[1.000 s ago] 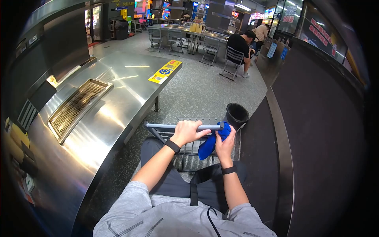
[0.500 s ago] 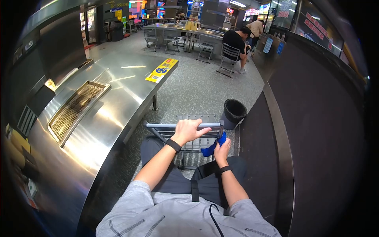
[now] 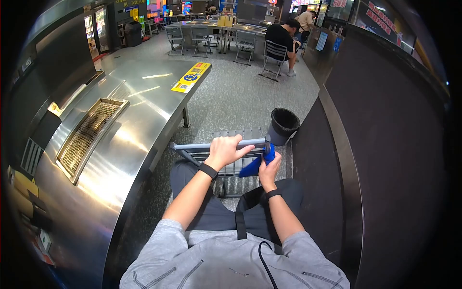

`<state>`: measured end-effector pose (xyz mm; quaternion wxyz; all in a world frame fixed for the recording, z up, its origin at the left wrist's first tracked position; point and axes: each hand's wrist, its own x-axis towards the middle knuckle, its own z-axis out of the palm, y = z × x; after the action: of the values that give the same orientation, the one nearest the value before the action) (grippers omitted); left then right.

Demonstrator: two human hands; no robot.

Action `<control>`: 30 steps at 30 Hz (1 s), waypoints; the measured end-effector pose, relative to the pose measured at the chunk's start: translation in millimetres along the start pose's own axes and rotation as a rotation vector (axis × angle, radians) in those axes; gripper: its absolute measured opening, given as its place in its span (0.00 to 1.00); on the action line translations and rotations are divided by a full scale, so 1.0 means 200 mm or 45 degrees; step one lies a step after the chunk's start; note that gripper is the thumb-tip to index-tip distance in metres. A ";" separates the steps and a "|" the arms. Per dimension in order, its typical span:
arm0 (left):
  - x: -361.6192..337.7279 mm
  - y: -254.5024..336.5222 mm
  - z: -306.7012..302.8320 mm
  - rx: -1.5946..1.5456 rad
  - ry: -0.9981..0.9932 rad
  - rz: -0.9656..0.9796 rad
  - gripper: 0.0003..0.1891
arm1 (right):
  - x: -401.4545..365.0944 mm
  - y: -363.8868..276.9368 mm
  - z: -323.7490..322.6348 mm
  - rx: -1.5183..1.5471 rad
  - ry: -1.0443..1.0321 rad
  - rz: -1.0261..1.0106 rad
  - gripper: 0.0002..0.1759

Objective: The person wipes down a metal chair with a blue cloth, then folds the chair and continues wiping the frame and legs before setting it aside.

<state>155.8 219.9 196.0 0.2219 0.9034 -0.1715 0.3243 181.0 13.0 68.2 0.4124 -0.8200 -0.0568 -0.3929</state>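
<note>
At far left, a stainless-steel table (image 3: 144,111) carries a rectangular wire grill grate (image 3: 90,137), with a yellow A2 table sticker (image 3: 191,77) at its far right corner. Right of the table stands a grey slatted folding chair (image 3: 192,146), its backrest towards the person. The left hand (image 3: 224,151) is closed over the top rail, thumb stretched along it. A blue cloth (image 3: 251,168) lies against the backrest's right upright, pinched between the right hand's (image 3: 270,170) thumb and curled fingers. Beyond, a black bucket (image 3: 284,126) sits beside the dark partition (image 3: 317,149).
</note>
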 end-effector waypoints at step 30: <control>0.22 -0.21 0.05 0.001 0.049 0.034 0.28 | -0.07 0.28 0.17 -0.432 -0.162 0.260 0.26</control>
<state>211.8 243.7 206.3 0.2204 0.8948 -0.1791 0.3446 214.8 5.1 11.1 0.3016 -0.9024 0.0678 -0.3003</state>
